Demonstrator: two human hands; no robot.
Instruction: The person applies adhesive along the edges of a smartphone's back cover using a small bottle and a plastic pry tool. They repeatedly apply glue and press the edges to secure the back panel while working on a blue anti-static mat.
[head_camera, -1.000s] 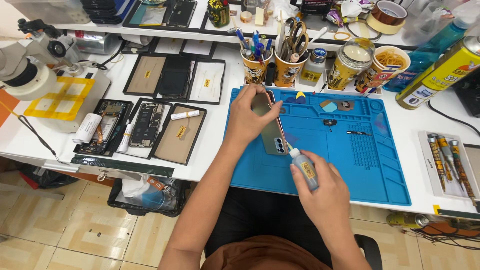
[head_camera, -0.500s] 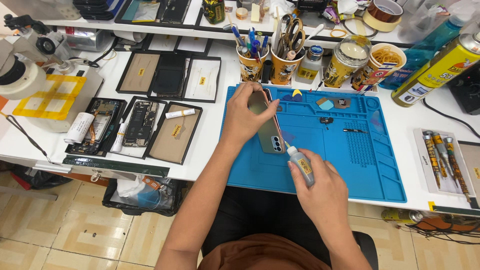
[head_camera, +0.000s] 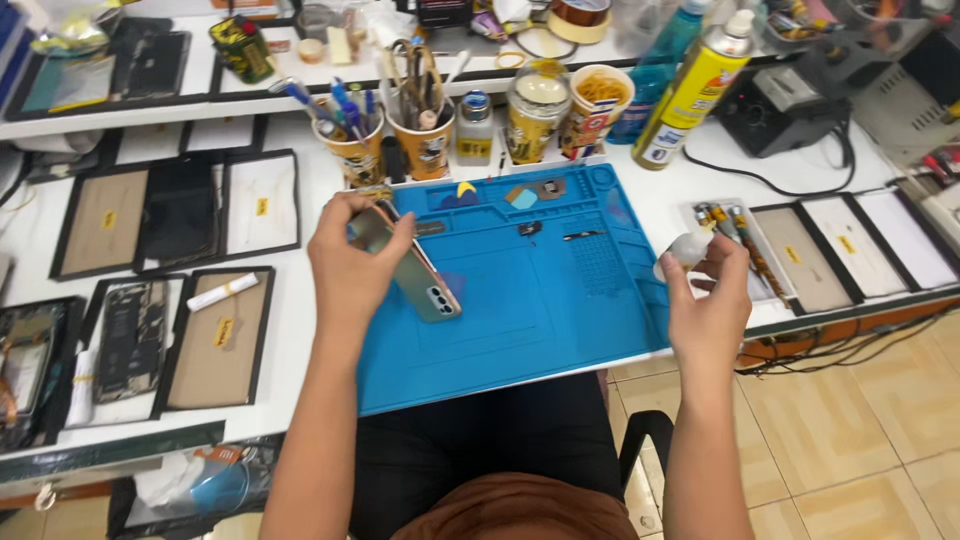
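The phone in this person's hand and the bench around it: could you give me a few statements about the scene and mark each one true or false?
1. The left hand holds a phone tilted over the blue work mat. True.
2. The right hand rests flat on the mat. False: it is raised at the mat's right edge, holding a small whitish object.
3. A yellow spray can stands behind the mat. True.
4. The paper cups are empty. False: they hold tools and pens.

Grey phone (head_camera: 415, 270) tilted on edge over blue mat; small whitish bottle (head_camera: 688, 249) beyond mat's right edge.
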